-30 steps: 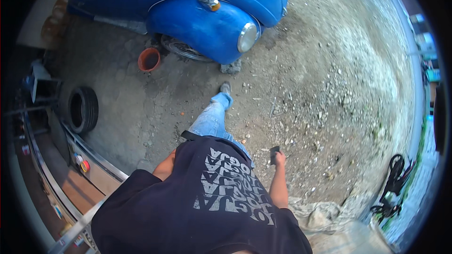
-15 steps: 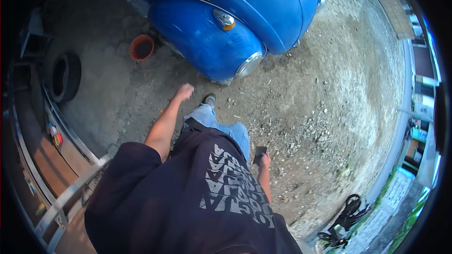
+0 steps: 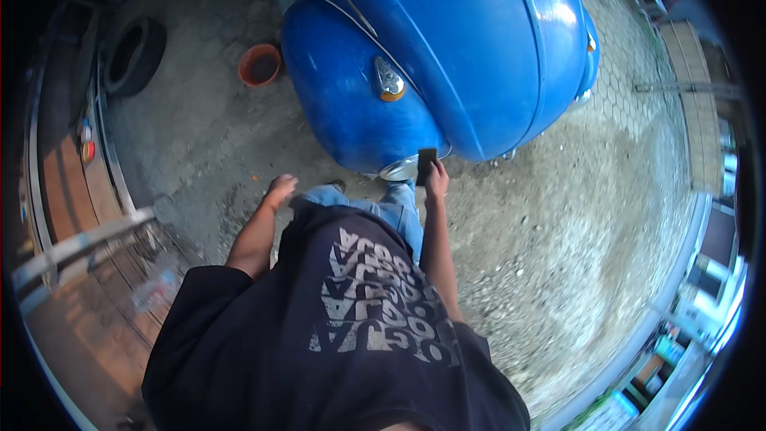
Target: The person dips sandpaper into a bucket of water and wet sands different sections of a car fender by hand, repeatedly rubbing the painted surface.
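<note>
A blue car with rounded fenders [image 3: 351,88] stands in front of me. Its round headlight [image 3: 399,168] is close ahead, and a chrome and orange turn signal [image 3: 390,80] sits on top of the fender. My right hand [image 3: 436,179] is closed on a dark, flat, rectangular sheet [image 3: 427,166], held up near the headlight; from above the sheet overlaps the lamp's edge, and I cannot tell whether they touch. My left hand [image 3: 282,189] hangs left of my legs with its fingers curled in and nothing visible in it.
An orange bucket [image 3: 260,65] stands on the ground left of the fender, with a loose tyre [image 3: 135,57] farther left. A metal rail [image 3: 88,243] and wooden boards [image 3: 76,183] run along the left side. Gravel [image 3: 550,271] covers the ground at right.
I have stepped closer to the car. My right hand has come forward and up with the dark sheet, from beside my hip to near the headlight. My left hand has drawn back toward my body.
</note>
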`<state>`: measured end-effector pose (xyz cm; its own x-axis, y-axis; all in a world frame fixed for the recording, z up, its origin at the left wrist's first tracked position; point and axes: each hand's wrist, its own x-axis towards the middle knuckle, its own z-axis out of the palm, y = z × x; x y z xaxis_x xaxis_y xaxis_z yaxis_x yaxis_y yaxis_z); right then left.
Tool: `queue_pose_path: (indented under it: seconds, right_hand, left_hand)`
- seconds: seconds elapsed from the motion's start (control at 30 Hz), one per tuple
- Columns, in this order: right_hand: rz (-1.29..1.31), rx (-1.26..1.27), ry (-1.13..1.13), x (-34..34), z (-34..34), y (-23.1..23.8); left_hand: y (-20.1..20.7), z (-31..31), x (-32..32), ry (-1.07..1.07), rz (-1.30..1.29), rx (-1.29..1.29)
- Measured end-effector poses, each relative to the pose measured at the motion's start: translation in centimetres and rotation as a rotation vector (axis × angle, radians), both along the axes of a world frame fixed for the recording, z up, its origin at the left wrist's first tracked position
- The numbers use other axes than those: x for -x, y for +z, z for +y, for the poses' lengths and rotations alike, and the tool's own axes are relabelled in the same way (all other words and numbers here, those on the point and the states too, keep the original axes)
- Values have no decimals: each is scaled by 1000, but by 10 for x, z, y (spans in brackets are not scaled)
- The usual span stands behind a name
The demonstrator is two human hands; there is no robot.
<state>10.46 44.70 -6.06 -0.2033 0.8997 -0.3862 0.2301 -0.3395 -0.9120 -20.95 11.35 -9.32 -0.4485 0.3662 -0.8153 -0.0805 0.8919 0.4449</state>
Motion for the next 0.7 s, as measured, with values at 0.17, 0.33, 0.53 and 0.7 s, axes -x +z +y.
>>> queue_pose_path:
  seconds: [0.17, 0.33, 0.53, 0.7]
  right_hand:
    - [-267, -200, 407, 73, 86, 56]
    - [-175, -506, 618, 114, 145, 65]
    - [-192, -848, 927, 162, 101, 101]
    - [-216, -1217, 1132, 145, 61, 64]
  left_hand:
    - [-5, -84, -104, 577, -239, 277]
    - [7, -47, -190, 768, -256, 19]
    - [-5, -10, -235, 521, 236, -191]
    - [5, 37, -265, 1054, -182, 54]
